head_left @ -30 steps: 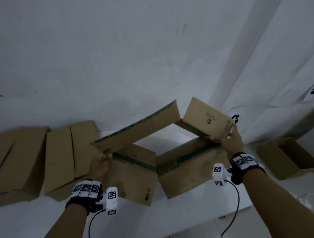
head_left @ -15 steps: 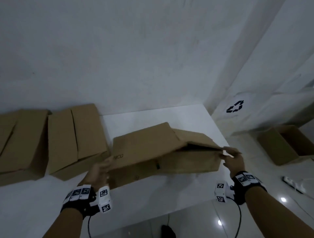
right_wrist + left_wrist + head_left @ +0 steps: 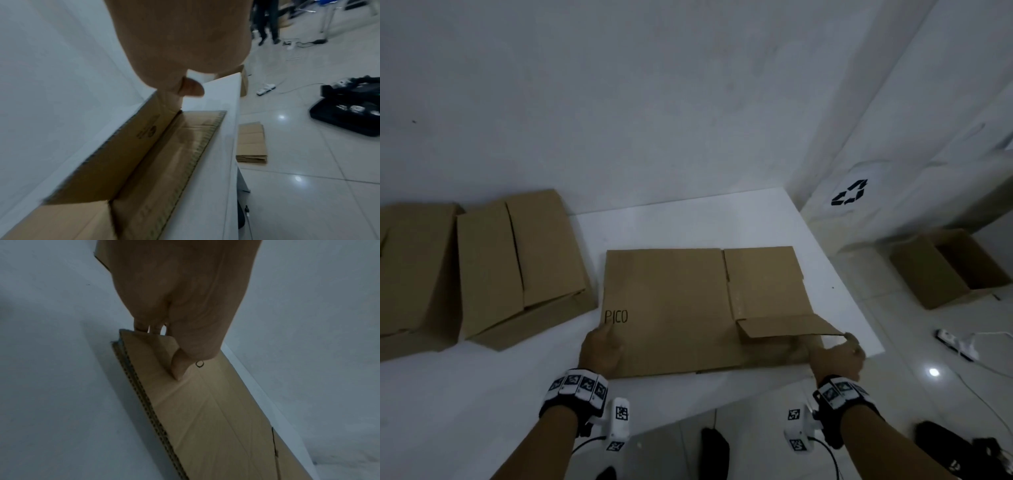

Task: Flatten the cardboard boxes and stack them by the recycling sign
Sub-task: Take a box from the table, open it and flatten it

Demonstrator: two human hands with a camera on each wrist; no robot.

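Observation:
A brown cardboard box point(image 3: 681, 301), collapsed flat and marked "PICO", lies on the white table point(image 3: 688, 222). My left hand point(image 3: 604, 339) pinches its near left edge. In the left wrist view the left hand point(image 3: 162, 352) has the thumb on top and the fingers under the edge. My right hand point(image 3: 842, 344) grips the end of a small flap point(image 3: 784, 327) that stands up at the near right corner. The right wrist view shows that flap point(image 3: 123, 146) tilted up off the flat sheet. A black recycling sign point(image 3: 850, 192) is on the wall to the right.
Two closed boxes point(image 3: 517, 260) point(image 3: 414, 267) sit on the table's left. On the floor are an open box point(image 3: 948, 270) below the sign, a power strip point(image 3: 955, 342), flattened cardboard point(image 3: 252, 142) by the table and a black case point(image 3: 347, 112).
A second ago both hands held the box up in the air as an open tube. It has since collapsed and come down, and now lies flat on the table.

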